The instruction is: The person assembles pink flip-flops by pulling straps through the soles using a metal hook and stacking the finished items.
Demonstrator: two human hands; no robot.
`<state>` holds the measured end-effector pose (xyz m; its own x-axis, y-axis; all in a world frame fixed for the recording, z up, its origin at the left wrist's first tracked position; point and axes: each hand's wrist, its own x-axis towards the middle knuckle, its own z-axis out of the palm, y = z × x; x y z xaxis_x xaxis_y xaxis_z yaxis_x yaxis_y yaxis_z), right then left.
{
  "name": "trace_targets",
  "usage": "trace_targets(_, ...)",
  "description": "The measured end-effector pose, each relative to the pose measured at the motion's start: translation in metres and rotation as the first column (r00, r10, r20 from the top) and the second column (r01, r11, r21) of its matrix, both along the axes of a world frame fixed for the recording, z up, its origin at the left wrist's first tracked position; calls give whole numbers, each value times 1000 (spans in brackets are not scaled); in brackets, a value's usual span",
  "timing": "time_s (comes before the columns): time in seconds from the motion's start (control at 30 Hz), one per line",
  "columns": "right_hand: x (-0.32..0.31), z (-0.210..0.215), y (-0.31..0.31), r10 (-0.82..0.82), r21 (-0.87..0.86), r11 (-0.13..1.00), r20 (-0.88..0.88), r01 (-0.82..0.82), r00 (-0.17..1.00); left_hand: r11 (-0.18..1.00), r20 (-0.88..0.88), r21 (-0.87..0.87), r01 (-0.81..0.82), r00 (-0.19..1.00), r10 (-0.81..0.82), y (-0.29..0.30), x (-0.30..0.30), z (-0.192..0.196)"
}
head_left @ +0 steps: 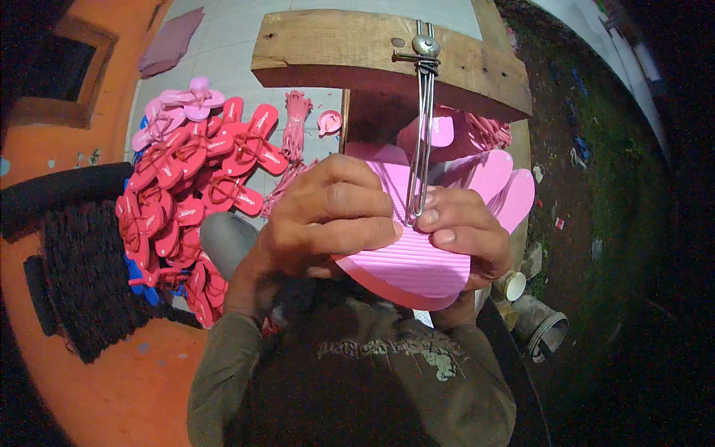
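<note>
A pink flip-flop sole (417, 261) is held up in front of my chest, its ridged face showing and its wide rounded end toward me. My left hand (331, 205) is closed on its left side, with the thumb side near the middle. On the opposite side my right hand (469, 231) grips the sole, fingertips beside a long metal wire hook (423, 141). That hook hangs from a wooden beam (328, 45), fixed there by a round-headed bolt. Its looped lower end meets the sole between my hands; whether it passes through the sole, I cannot tell.
A heap of red and pink flip-flops (190, 156) lies on the tiled floor at left. Bundles of pink straps (296, 123) and a small pink cup (329, 121) are near it. More pink soles (495, 179) stand behind my right hand. A grey bucket (540, 328) lies at right.
</note>
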<state>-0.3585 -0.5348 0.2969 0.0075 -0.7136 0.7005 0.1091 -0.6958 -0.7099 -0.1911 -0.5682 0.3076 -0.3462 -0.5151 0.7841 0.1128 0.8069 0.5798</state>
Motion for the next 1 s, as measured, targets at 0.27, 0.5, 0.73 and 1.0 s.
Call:
trace_targets(0.27,10,3,-37,-567,193,781,-180,594,804,630,199,-158,-761,600,775,-19,-20,13)
trace_targets(0.5,-60,-66,-33,-849,58,381,-373,923,374,412,82,-55,-910,407,910,-12,27,-54)
trace_targets(0.73,-189,-211,53,-215,175,-275,-970,945,117,367,542,357,-859,510,668,85,49,-165)
trace_targets(1.0,-139,-164,91,-523,432,197,-713,880,467,562,419,657,-503,863,282,92,-17,-139)
